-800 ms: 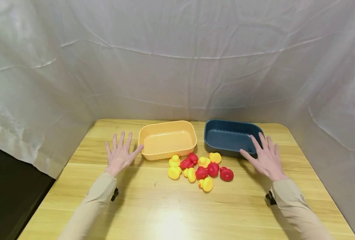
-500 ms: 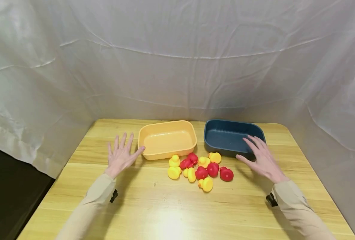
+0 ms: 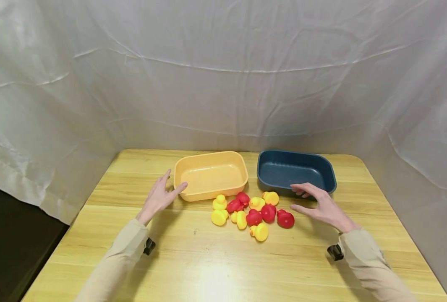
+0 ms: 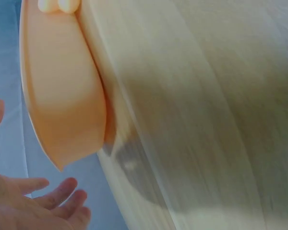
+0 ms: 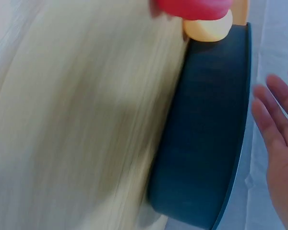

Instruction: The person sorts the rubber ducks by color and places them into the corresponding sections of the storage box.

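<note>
My left hand [image 3: 159, 198] hovers by the left end of a pale orange bin [image 3: 212, 178], thumb and fingers apart and holding nothing. In front of a dark blue bin [image 3: 295, 172], my right hand [image 3: 323, 205] holds nothing either, its fingers bent a little and the thumb apart. Between the hands lies a cluster of rubber ducks: several yellow ones, such as one yellow duck [image 3: 259, 232] at the front, and several red ones. The red duck [image 3: 286, 219] at the cluster's right side is nearest my right hand. In the right wrist view the blue bin [image 5: 201, 129] stands beside the spread fingers [image 5: 278, 98].
Both bins stand near the back of a wooden table [image 3: 193, 264], with a grey-white curtain [image 3: 223, 84] behind and at the sides. A black surface [image 3: 11, 239] shows at the lower left, beyond the table's edge.
My right hand has moved left and turned, from flat and spread over the blue bin's right end to thumb-apart in front of it. My left hand has turned sideways. The ducks and bins stay put.
</note>
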Demonstrator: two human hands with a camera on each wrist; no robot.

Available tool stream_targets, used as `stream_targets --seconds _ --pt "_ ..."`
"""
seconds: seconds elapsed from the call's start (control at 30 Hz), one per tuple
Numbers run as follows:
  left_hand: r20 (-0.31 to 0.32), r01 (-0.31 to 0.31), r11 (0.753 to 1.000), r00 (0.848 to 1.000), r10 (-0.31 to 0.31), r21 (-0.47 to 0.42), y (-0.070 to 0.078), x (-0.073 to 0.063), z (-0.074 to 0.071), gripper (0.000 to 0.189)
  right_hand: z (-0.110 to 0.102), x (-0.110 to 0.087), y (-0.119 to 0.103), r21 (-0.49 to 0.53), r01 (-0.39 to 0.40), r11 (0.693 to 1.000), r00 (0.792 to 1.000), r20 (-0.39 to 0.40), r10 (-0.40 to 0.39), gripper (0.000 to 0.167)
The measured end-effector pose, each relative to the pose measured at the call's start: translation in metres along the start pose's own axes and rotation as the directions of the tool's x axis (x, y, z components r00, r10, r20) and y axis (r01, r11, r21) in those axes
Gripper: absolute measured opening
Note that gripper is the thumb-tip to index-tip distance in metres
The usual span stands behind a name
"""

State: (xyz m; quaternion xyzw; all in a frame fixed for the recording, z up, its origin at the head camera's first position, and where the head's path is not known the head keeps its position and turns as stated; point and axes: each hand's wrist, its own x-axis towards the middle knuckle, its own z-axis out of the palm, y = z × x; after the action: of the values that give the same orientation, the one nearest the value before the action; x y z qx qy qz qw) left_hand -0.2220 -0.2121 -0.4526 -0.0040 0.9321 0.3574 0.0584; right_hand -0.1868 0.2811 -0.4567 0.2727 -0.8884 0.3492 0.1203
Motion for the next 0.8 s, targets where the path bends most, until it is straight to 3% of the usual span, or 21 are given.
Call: stream_targets --seconds 0.13,0.27,0.63,0.8 --pt "-0.006 0.001 0.995 1.0 -0.001 -0.104 0.0 0.001 -0.001 0.099 0.001 0.0 -0.003 0.107 -0.059 0.992 0.994 0.095 0.049 0.048" --pt "-0.014 -0.015 0.987 1.0 0.012 -0.158 -0.001 0.002 -0.002 0.091 0.001 -0.001 -0.003 0.166 -0.174 0.971 0.966 0.222 0.135 0.045" --pt "0.041 0.005 0.978 0.999 0.003 -0.21 -0.004 0.003 -0.008 0.067 -0.001 0.001 0.006 0.271 -0.317 0.909 0.883 0.435 0.178 0.042" --pt "0.053 -0.021 0.957 0.998 0.038 -0.289 -0.008 0.007 -0.008 0.058 0.003 0.0 0.014 0.326 -0.34 0.882 0.866 0.475 0.158 0.044"
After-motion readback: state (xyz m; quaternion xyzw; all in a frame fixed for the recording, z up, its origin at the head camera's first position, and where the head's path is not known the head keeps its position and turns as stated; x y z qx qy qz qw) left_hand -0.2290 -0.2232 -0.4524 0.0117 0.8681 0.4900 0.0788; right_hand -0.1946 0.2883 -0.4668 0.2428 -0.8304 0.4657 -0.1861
